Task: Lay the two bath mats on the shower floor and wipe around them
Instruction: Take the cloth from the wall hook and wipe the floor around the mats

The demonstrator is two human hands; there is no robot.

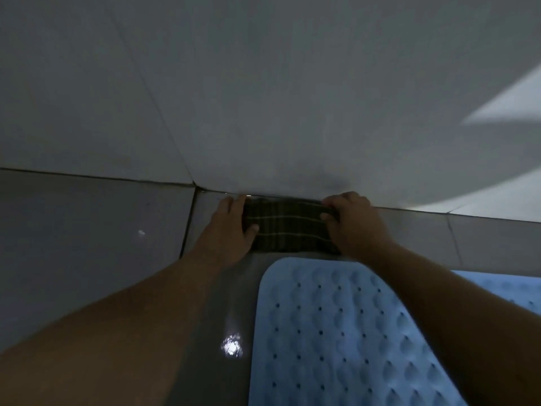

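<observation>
A dark plaid cloth (289, 227) lies folded on the grey shower floor (87, 230), pressed against the foot of the wall. My left hand (231, 227) holds its left end and my right hand (354, 224) grips its right end. A light blue bath mat (336, 332) with small holes lies flat just below the cloth. Part of a second blue mat (503, 288) shows at the right, partly hidden behind my right forearm.
The pale tiled wall (263, 83) rises straight ahead, meeting the floor along a dark grout line. The floor is wet and glossy, with a light reflection (232, 345) left of the mat. A small white speck (141, 232) lies on the floor at the left.
</observation>
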